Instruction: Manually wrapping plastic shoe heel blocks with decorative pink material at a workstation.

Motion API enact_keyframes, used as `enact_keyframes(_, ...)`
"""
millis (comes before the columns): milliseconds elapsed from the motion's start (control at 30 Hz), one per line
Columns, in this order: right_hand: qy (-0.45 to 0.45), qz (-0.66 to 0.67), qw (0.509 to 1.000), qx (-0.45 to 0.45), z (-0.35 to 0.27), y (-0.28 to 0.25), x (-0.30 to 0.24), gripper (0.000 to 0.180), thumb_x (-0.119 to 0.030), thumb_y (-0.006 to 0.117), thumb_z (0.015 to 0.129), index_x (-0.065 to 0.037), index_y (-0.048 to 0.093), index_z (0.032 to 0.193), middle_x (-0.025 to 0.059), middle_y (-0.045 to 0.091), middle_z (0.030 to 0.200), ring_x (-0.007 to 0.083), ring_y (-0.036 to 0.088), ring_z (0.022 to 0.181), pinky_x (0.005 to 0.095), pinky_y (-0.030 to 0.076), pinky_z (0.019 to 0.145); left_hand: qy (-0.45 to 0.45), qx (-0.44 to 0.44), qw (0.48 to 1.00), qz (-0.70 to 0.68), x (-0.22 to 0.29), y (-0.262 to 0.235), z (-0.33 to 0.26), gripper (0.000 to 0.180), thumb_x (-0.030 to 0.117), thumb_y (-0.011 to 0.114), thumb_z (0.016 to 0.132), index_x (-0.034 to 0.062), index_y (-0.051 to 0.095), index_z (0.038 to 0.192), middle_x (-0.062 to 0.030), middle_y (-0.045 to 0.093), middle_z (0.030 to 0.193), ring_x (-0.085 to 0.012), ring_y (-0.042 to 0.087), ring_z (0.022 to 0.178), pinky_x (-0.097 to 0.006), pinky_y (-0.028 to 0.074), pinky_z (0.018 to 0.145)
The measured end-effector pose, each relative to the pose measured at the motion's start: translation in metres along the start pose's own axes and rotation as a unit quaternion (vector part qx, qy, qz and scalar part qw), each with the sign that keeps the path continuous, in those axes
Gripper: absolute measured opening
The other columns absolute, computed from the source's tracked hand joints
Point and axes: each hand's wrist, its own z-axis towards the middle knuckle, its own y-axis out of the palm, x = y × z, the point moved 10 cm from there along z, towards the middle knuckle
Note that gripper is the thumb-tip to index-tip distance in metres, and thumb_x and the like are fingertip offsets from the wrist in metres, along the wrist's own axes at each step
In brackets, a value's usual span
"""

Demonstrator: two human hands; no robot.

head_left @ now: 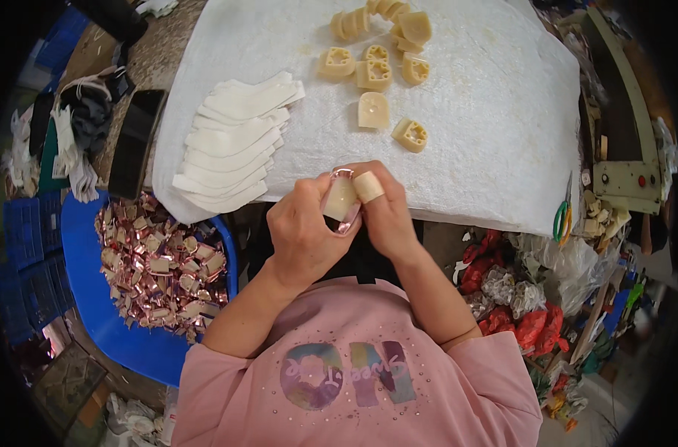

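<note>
1. Pink, shiny edging (348,222) shows along the pale piece (340,200), which sits up between the two hands, level with the near edge of the table and in front of the person's chest.
2. From where I stand, the left hand (301,223) is curled narrow around the left side of the piece, holding it by the rim.
3. The right hand (385,212) is also drawn in tight, holding the right side; a beige band (368,186) circles its thumb. Its fingertips behind the piece are hidden from me.
4. Just beyond the hands, beige blocks (374,110) stand on the white sheet (488,141), the nearest one slightly right of the piece. Several have star-like hollows.
5. White strips (231,149) overlap in a fanned stack ahead of the left hand, well apart from the blocks.
6. Low on the left is a blue tub (108,328), heaped with shiny bits (160,261) in pink and beige.
7. Farther out, a dark phone (137,145) lies left of the sheet; scissors (562,222) are at its right edge.
</note>
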Motion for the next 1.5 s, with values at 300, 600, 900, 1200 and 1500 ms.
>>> enact_keyframes(300,-0.111,-0.083,0.99,-0.027,0.039,0.006,-0.039,0.029,-0.014,0.052,0.092,-0.001,0.051,0.119,0.0051,0.057,0.091,0.0134,0.053,0.08,0.0281,0.045,0.074,-0.008,0.027,0.992,0.125,-0.039,-0.08,0.0,0.044,-0.002,0.068,0.063,0.0001,0.059,0.106,-0.0113,0.059,0.087,-0.0231,0.058,0.073,-0.03,0.048,0.065)
enact_keyframes(600,-0.258,-0.381,0.887,-0.039,0.079,0.056,-0.063,0.032,0.006,0.057,0.072,-0.001,0.059,0.103,0.0127,0.054,0.106,0.0308,0.046,0.102,0.0373,0.041,0.088,-0.264,0.192,0.75,0.576,-0.146,-0.313,-0.107,0.042,0.017,0.068,0.076,0.0062,0.059,0.115,-0.0142,0.053,0.104,-0.0286,0.044,0.1,-0.039,0.036,0.089)
enact_keyframes(900,-0.28,-0.48,0.831,-0.029,0.114,0.068,-0.066,0.034,0.008,0.055,0.068,-0.001,0.063,0.1,0.0108,0.058,0.104,0.0301,0.046,0.101,0.0381,0.039,0.091,-0.108,0.136,0.939,0.296,-0.095,-0.188,-0.006,0.03,0.0,0.062,0.072,0.0057,0.064,0.102,-0.0085,0.058,0.101,-0.0263,0.052,0.099,-0.035,0.039,0.087)
enact_keyframes(1200,-0.299,-0.514,0.801,-0.067,0.141,0.124,-0.05,0.022,-0.005,0.061,0.072,-0.01,0.068,0.092,0.0058,0.058,0.093,0.0258,0.048,0.096,0.0411,0.033,0.082,0.016,-0.069,0.978,0.194,-0.084,-0.074,0.056,0.025,0.001,0.065,0.068,0.0035,0.061,0.093,-0.0101,0.058,0.101,-0.0265,0.056,0.097,-0.039,0.04,0.087)
enact_keyframes(1500,-0.226,-0.572,0.778,-0.129,0.166,0.148,-0.024,0.015,-0.012,0.066,0.067,-0.009,0.066,0.082,0.0098,0.057,0.091,0.0275,0.048,0.095,0.0426,0.03,0.081,0.034,-0.07,0.974,0.212,-0.087,-0.065,0.053,0.018,0.004,0.065,0.07,0.0038,0.061,0.087,-0.0082,0.058,0.095,-0.0237,0.057,0.093,-0.037,0.039,0.083)
